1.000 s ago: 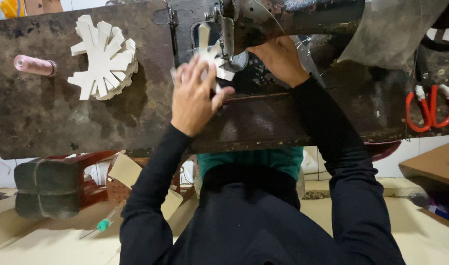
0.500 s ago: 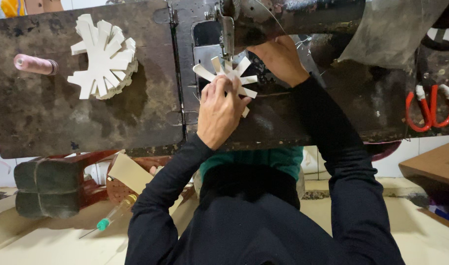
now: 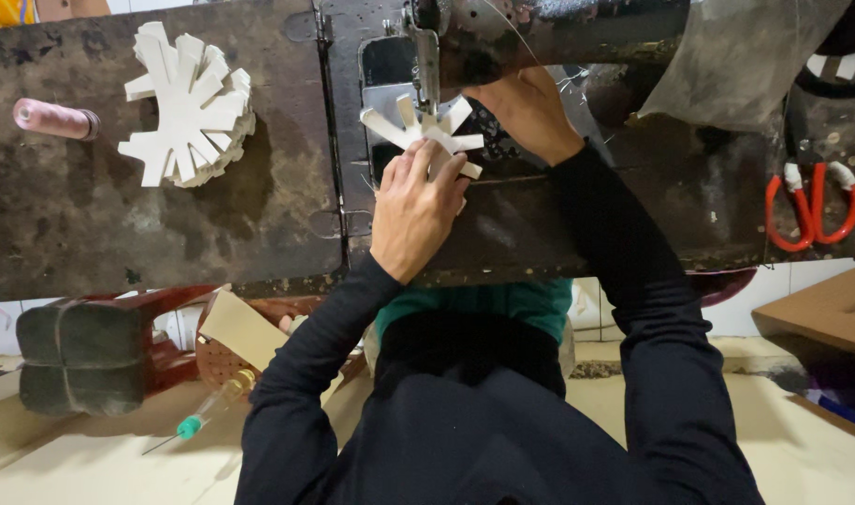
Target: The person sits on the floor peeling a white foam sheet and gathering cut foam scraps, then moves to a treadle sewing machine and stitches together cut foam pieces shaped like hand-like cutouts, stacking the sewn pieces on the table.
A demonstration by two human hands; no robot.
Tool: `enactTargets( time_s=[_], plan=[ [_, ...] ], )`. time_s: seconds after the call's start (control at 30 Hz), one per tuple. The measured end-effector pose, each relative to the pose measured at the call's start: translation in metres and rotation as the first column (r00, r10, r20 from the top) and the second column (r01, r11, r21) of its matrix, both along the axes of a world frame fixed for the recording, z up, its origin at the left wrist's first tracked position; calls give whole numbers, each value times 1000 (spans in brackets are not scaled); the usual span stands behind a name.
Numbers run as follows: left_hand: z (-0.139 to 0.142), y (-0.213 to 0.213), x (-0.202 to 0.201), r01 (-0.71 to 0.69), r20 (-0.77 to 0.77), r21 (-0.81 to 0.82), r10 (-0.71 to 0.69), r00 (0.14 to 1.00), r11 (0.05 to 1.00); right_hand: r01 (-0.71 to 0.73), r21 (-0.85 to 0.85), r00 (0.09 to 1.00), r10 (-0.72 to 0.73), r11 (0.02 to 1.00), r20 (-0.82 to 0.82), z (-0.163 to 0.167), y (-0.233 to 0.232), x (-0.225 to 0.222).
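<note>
Left hand (image 3: 413, 208) flat, right hand (image 3: 528, 112) curled

Lighting even and moderately bright, diffuse from overhead; no hard shadows; soft shadow under the white star-shaped stack (image 3: 189, 103) on the dark worn table (image 3: 156, 224); table surface soaks up light, detail there muddy; faint sheen on the sewing machine arm (image 3: 558, 33) right of the stack; black sleeves nearly featureless, crushed blacks; focus sharp around the stack, no motion blur; mild wide-angle bending at frame edges far from it.
</note>
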State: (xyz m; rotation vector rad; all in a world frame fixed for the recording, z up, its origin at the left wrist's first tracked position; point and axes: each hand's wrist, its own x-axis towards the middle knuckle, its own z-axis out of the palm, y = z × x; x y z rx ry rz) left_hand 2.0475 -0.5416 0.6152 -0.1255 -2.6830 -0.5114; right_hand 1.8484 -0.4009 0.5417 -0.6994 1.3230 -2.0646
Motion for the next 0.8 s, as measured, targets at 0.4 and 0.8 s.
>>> enactTargets(
  time_s=[0.4, 0.8],
  plan=[
    [-4, -6, -7, 9, -10, 79, -8, 1000, 997, 224, 243, 787, -28, 944, -617, 15, 2, 4],
    [-5, -31, -12, -116, 119, -2, 115, 986, 993, 68, 143, 967, -30, 987, -253, 10, 3, 3]
  ],
)
